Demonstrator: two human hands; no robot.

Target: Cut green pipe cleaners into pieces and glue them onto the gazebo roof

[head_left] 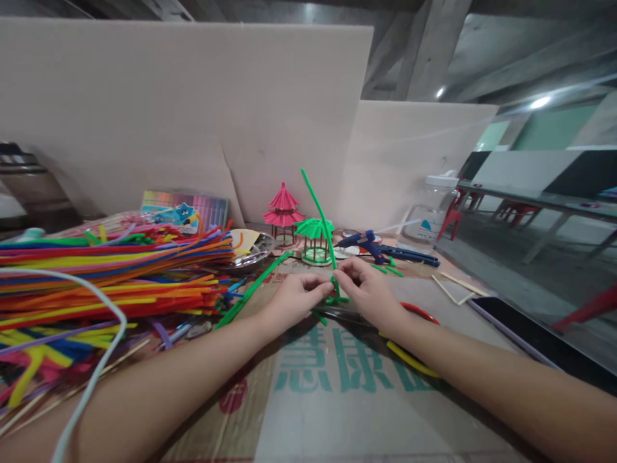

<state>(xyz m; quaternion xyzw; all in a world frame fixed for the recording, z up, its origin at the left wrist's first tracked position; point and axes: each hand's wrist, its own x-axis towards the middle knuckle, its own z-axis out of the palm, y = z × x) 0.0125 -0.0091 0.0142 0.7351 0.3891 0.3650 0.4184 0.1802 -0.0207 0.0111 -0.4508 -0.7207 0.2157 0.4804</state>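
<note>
In the head view, the green pipe cleaner [320,207] rises from between the two hands, its lower part at the fingertips and its long free end standing up above them, leaning to the left toward its tip. The right hand [373,292] has thumb and fingers drawn together, pinching the lower part of that stem from the right side. The left hand [295,301] meets it from the other side, thumb and forefinger closed at the lower end, the tips close to those of the right; just how much green lies between them is partly hidden by the fingers. Short green pieces [339,300] show just below the fingertips, above the printed cardboard [308,411]. Beyond the hands stand a small pavilion with a green roof [313,229] and, behind it to the left, a pink pagoda [283,207]. A blue glue gun [365,243] lies past the right hand, while longer green stems [253,292] lie beside the left hand, near a heap of coloured pipe cleaners [120,263]
</note>
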